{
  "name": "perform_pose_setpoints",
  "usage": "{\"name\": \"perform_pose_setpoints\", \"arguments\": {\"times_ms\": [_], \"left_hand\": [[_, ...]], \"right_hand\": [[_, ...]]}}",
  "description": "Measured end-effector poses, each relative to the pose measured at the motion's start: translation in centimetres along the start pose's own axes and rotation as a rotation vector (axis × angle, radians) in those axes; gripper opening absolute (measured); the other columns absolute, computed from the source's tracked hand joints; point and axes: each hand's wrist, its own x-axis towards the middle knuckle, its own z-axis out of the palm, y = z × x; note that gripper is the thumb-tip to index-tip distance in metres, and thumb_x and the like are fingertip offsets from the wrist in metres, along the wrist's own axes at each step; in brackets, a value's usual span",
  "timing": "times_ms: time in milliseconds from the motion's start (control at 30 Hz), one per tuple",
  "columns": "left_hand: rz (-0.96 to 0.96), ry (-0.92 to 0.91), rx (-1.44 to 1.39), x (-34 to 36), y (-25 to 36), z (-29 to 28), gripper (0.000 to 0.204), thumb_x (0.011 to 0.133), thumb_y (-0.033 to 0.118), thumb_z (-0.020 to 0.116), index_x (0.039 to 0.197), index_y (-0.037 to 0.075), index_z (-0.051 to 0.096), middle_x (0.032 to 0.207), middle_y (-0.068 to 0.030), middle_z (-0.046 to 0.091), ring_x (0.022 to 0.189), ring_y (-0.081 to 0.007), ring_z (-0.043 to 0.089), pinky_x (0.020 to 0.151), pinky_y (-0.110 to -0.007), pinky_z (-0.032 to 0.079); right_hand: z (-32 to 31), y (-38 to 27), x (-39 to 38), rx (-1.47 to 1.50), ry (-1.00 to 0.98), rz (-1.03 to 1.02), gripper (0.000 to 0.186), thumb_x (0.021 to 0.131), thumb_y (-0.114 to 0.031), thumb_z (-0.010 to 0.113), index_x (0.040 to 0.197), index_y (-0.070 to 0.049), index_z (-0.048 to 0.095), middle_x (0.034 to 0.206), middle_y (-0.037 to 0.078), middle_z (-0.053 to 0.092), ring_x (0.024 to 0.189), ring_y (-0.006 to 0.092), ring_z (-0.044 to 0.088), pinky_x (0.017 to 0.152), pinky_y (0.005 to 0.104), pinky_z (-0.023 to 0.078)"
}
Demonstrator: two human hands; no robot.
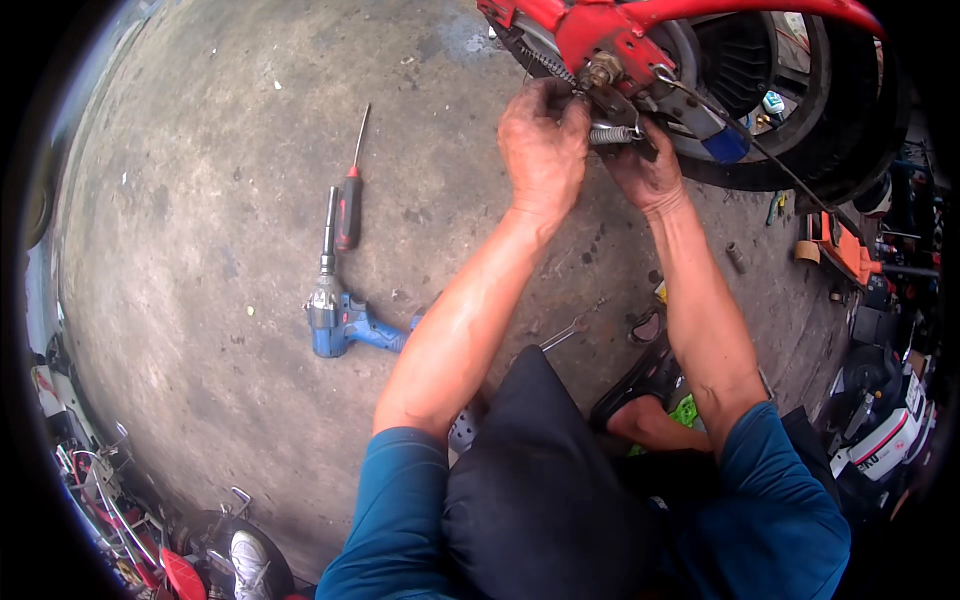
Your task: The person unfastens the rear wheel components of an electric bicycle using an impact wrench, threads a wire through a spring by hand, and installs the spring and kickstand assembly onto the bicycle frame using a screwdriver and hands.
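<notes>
At the upper right, a red swingarm [608,35] carries a wheel with a black tyre [845,140]. A large axle nut [603,68] sits on it. Below the nut, a short silver coil spring [612,134] lies crosswise, its hooked right end on a dark metal part. My left hand [543,150] is closed at the spring's left end, thumb and fingers pinched; what they grip is hidden. My right hand [645,170] reaches beneath the spring's right end, fingers curled against dark metal parts and partly hidden. A blue-ended bracket [726,145] is just right of it.
On the concrete floor to the left lie a red-and-black screwdriver [350,205] and a blue impact wrench [328,318] with a long socket. A spanner [565,333] lies near my knee, a loose socket [736,258] farther right. An orange metal tool [845,248] stands at right.
</notes>
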Motion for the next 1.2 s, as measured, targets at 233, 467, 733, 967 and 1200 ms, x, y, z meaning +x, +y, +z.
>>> {"name": "perform_pose_setpoints", "arguments": {"times_ms": [233,467,733,967,1200], "left_hand": [[0.051,-0.012,0.146,0.1,0.5,0.0,0.02,0.077,0.015,0.063,0.084,-0.003,0.064,0.074,-0.011,0.065,0.07,-0.0153,0.059,0.066,-0.03,0.047],[0.108,0.019,0.166,0.0,0.5,0.2,0.02,0.077,0.016,0.063,0.083,-0.003,0.064,0.074,-0.0126,0.064,0.069,-0.0178,0.059,0.066,-0.031,0.047],[0.104,0.006,0.18,-0.1,0.1,0.3,0.018,0.076,0.012,0.061,0.085,-0.003,0.063,0.075,-0.0129,0.064,0.07,-0.0198,0.06,0.067,-0.031,0.047],[0.164,0.011,0.204,0.0,0.1,0.3,0.016,0.077,0.011,0.061,0.086,-0.003,0.062,0.079,-0.0128,0.063,0.075,-0.0183,0.059,0.071,-0.031,0.046],[-0.078,-0.006,0.013,-0.1,1.6,0.1,0.022,0.08,0.018,0.063,0.086,-0.003,0.064,0.076,-0.0121,0.064,0.071,-0.0166,0.059,0.067,-0.031,0.046]], "right_hand": [[0.0,0.1,0.0,0.01,0.007,0.005,0.053,0.083,-0.032,0.061,0.128,-0.006,0.05,0.124,0.006,0.056,0.116,0.021,0.051,0.098,0.0395,0.037],[0.0,0.1,0.0,0.03,0.017,0.0,0.052,0.084,-0.031,0.06,0.128,-0.006,0.049,0.125,0.006,0.056,0.117,0.0207,0.05,0.099,0.0387,0.036],[0.0,0.2,-0.1,-0.056,0.051,0.001,0.065,0.082,-0.04,0.06,0.134,-0.006,0.043,0.134,0.008,0.048,0.124,0.0218,0.044,0.107,0.0392,0.028],[-0.4,0.3,-0.1,-0.048,0.063,0.036,0.062,0.081,-0.037,0.062,0.133,-0.007,0.044,0.131,0.008,0.051,0.121,0.0223,0.046,0.105,0.0402,0.03],[-1.5,0.6,0.2,-0.021,0.032,0.03,0.066,0.08,-0.038,0.064,0.134,-0.007,0.042,0.131,0.008,0.051,0.122,0.0223,0.046,0.105,0.0405,0.031]]}}
